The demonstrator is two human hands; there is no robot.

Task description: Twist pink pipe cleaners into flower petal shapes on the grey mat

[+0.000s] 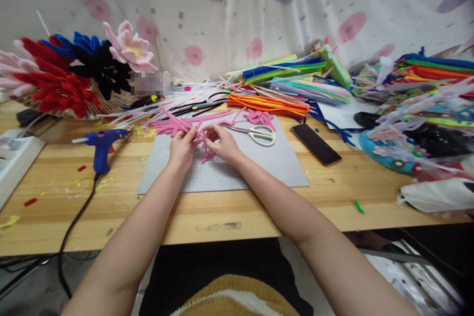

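Both hands meet over a grey cutting mat (255, 175), fingers closed around pink pipe cleaners (206, 150). My left hand (182, 147) pinches them from the left, with pink strands sticking out above its fingers. My right hand (223, 143) grips the same bunch from the right, thumb and fingertips close together. How the strands cross between the fingers is partly hidden. Just right of my right hand lie scissors (262, 135) with white handles. Behind them is a curled pink pipe cleaner piece (259, 117), and more loose pink pipe cleaners (163, 126) lie behind my left hand.
At left lie a blue glue gun (101, 150) with its cord and a white power strip (17, 163). Fuzzy flowers (61, 90) stand behind. Orange pipe cleaners (266, 105) and other bundles line the back. A phone (315, 144) lies right of the mat, beside a cluttered pile (411, 128).
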